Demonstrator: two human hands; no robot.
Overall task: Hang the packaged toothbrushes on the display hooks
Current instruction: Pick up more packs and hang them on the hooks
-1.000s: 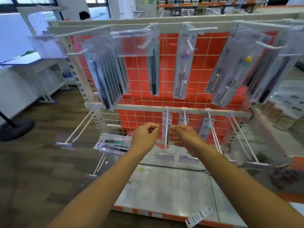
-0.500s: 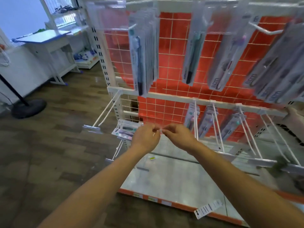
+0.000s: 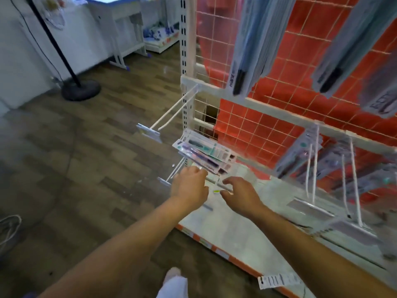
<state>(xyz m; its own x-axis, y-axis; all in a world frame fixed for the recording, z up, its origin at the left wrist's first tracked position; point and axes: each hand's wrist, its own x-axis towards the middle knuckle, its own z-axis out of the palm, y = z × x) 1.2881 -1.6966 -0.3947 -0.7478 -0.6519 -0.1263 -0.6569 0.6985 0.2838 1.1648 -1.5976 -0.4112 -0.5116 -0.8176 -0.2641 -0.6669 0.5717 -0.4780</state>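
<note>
A stack of packaged toothbrushes (image 3: pixel 203 152) lies flat across a low pair of hooks at the rack's left end. My left hand (image 3: pixel 190 187) is just below the stack's near edge, fingers curled, with nothing visible in it. To its right, my right hand (image 3: pixel 240 192) hovers over the white base shelf (image 3: pixel 236 231) with its fingers spread and holds nothing. An empty double display hook (image 3: pixel 171 114) juts out above the stack. More packs hang on the lower-row hooks (image 3: pixel 311 168) at right and from the top row (image 3: pixel 247 50). The view is motion-blurred.
An orange wire grid panel (image 3: pixel 268 117) backs the rack. A loose price tag (image 3: pixel 277 280) lies at the base shelf's front edge. On the wooden floor to the left are a black stand with a round base (image 3: pixel 80 90) and a white table (image 3: pixel 120 20). My foot (image 3: pixel 173 280) shows below.
The view has swung left and down toward the rack's left end. Both hands dropped from the lower-row hooks to the stack of packs, and my right hand's fingers have spread.
</note>
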